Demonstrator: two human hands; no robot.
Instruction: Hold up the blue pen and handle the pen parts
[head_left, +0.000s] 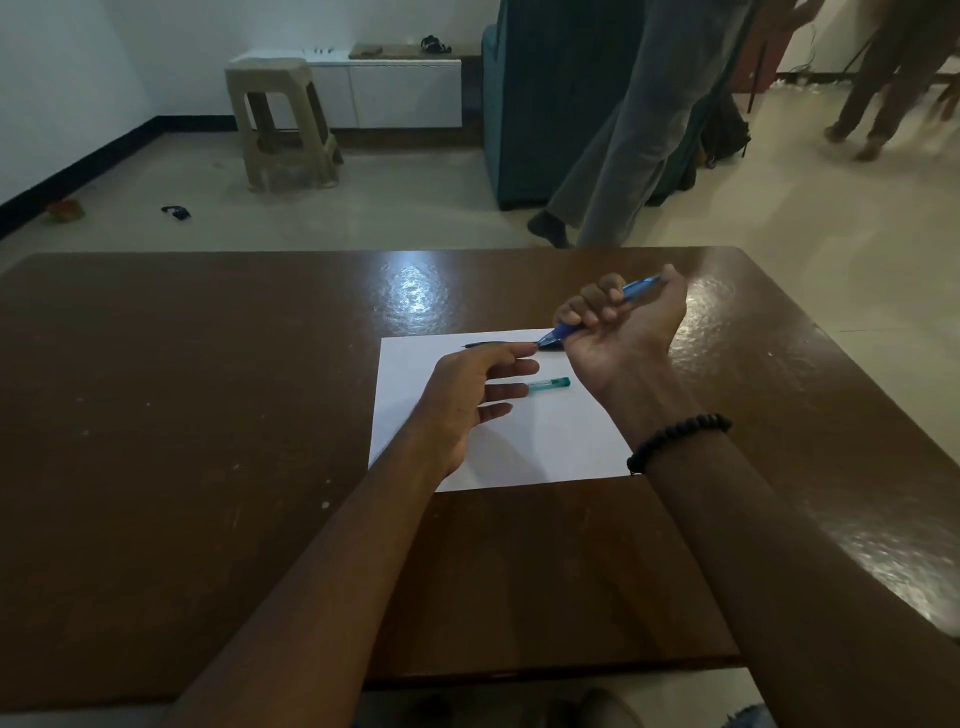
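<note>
Paper sheet on the table, toward its far right corner; capped tube on the sheet; stool beyond the table's far edge.

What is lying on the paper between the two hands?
In the head view, a small teal-capped tube lies on the white paper between the left hand and the right hand, which grips a blue pen.

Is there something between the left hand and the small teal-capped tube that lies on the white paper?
Nothing visible stands between them. The left hand is open above the white paper, and the teal-capped tube lies just beyond its fingers on bare paper. The right hand holds the blue pen farther back, apart from the tube.
</note>
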